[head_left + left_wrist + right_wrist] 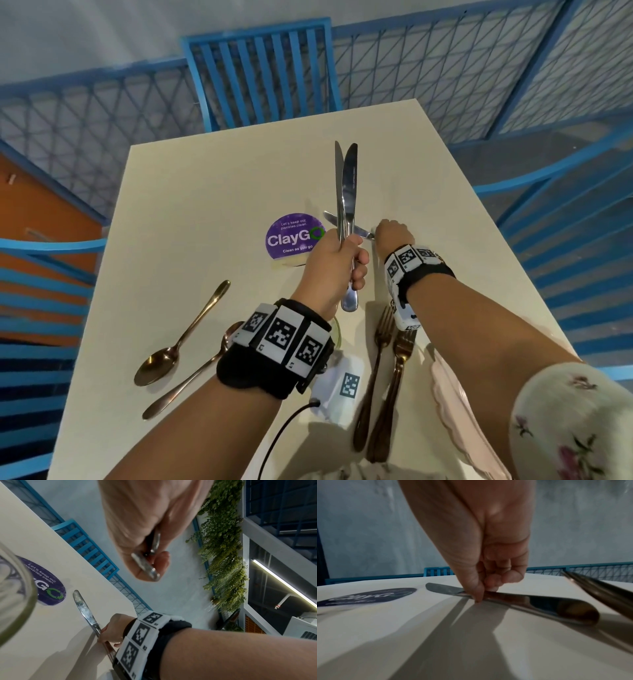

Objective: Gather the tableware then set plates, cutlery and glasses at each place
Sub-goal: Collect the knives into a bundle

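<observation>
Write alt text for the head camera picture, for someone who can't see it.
Over a cream table, the left hand grips two knives upright while the right hand pinches a third knife lying flat. Two spoons and two forks lie nearer.

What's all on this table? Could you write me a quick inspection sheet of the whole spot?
Surface: cream table, with a purple sticker stuck near its middle.
Job's things: two knives held upright; a third knife flat on the table; two spoons at the near left; two forks side by side; a pink plate at the near right edge; a glass.
Clutter: nothing seen.
Hands: left hand grips the two knives; right hand pinches the lying knife.
Cables: a black cable hangs from the left wrist unit.
Surroundings: blue chairs, blue mesh railing, a plant wall.
</observation>
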Tool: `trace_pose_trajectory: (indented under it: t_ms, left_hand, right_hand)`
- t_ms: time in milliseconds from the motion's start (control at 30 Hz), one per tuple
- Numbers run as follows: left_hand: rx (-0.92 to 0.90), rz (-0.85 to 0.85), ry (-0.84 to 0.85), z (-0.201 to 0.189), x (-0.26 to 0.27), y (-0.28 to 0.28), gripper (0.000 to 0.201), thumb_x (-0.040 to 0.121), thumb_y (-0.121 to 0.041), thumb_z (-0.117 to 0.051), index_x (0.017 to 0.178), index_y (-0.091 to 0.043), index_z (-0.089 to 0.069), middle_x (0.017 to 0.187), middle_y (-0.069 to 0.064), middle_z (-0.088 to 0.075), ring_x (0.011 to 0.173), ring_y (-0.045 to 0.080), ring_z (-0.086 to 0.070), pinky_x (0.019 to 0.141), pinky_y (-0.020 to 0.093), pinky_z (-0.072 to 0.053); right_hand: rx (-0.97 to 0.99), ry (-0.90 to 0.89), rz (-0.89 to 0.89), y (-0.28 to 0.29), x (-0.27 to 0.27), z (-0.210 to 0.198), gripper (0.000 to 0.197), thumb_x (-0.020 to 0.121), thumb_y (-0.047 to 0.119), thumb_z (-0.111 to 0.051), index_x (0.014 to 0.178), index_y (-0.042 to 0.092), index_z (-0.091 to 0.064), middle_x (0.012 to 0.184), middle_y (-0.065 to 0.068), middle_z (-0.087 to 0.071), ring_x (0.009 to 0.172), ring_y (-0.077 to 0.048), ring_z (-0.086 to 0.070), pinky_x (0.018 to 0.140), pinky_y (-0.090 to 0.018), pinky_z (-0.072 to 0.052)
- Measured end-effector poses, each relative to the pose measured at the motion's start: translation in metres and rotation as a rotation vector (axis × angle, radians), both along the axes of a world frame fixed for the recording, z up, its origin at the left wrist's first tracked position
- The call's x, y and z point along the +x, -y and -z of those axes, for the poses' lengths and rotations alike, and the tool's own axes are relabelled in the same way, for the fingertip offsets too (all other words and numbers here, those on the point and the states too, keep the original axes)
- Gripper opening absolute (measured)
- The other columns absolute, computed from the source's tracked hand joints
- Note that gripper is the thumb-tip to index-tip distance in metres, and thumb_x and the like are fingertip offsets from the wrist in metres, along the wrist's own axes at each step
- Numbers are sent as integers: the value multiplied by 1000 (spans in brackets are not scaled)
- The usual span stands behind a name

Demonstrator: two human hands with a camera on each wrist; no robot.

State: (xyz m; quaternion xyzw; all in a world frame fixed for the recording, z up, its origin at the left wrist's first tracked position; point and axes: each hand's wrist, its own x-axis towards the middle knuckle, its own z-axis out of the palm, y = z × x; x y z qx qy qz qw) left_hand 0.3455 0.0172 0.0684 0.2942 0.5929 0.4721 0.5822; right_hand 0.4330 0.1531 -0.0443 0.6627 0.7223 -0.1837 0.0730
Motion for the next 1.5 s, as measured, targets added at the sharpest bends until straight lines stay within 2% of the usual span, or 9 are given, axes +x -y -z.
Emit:
trace_pose_trajectory:
  t_ms: [233, 633, 767, 900, 1100, 1233, 1300, 1367, 1500]
  left_hand:
    - [10, -3, 12, -5, -4, 8, 9, 100, -10, -34, 95, -9, -42, 66, 3, -45, 46, 10, -34, 42, 19, -32]
    - [84, -5, 38, -19, -18, 27, 11, 100, -11, -34, 96, -8, -43, 67, 4, -48, 44, 8, -43, 41, 18, -38]
    - [119, -14, 45, -22, -20, 38, 14, 101, -15, -34, 106, -5, -43, 81, 9, -61, 67, 14, -64, 56, 24, -55]
    - [123, 36, 4, -22, -20, 54, 14, 102, -16, -32, 107, -6, -41, 103, 13, -62, 92, 23, -61, 71, 29, -53]
    - [108, 192, -159, -14, -9, 83, 23, 101, -17, -33, 111, 1, -44, 106, 19, -64, 90, 33, -65, 77, 39, -55]
    - [177, 355, -456, -1, -2, 103, 29, 100, -27, -34, 116, -6, -47, 105, 15, -61, 88, 26, -61, 55, 21, -51]
    - [194, 408, -463, 2, 1, 114, 28, 101, -23, -34, 116, -4, -46, 92, 7, -60, 75, 16, -60, 57, 15, -48]
    - [184, 452, -416, 5, 4, 126, 26, 102, -19, -33, 118, -2, -44, 76, -6, -50, 56, -3, -49, 47, 6, -43]
    - [129, 498, -372, 23, 13, 146, 22, 102, -15, -32, 117, -3, -41, 73, -9, -45, 45, 0, -56, 44, 3, -41]
  right_hand:
    - [-35, 43, -118, 5, -4, -9, 31, 97, 4, -36, 117, -3, -58, 120, -17, -61, 110, -31, -60, 91, -32, -47]
    - [380, -320, -130, 30, -2, -99, 31, 99, 20, -42, 112, -4, -56, 109, -21, -60, 103, -34, -57, 79, -34, -40]
    - [316, -503, -54, 70, 12, -117, 35, 97, 26, -47, 95, -3, -65, 79, -15, -63, 68, -24, -58, 67, -28, -41]
    - [179, -778, 59, 120, 20, -124, 29, 96, 26, -50, 91, 5, -69, 58, 1, -54, 51, -9, -48, 55, -17, -39]
    - [185, -870, 148, 176, 27, -115, 28, 94, 25, -52, 86, 3, -68, 54, 1, -54, 44, -2, -51, 56, -17, -45]
    - [202, -858, 221, 208, 30, -102, 29, 93, 23, -54, 81, -2, -62, 53, -2, -54, 45, -14, -52, 54, -30, -49]
    - [201, -868, 290, 222, 34, -91, 25, 93, 24, -55, 82, 2, -62, 54, -2, -54, 45, -14, -51, 51, -30, -48]
    - [198, -880, 330, 234, 39, -80, 27, 92, 25, -56, 82, 2, -63, 54, -4, -54, 49, -17, -51, 53, -32, -45]
    - [143, -792, 321, 252, 46, -61, 27, 93, 24, -54, 83, 1, -64, 54, -2, -54, 50, -17, -51, 61, -35, -48]
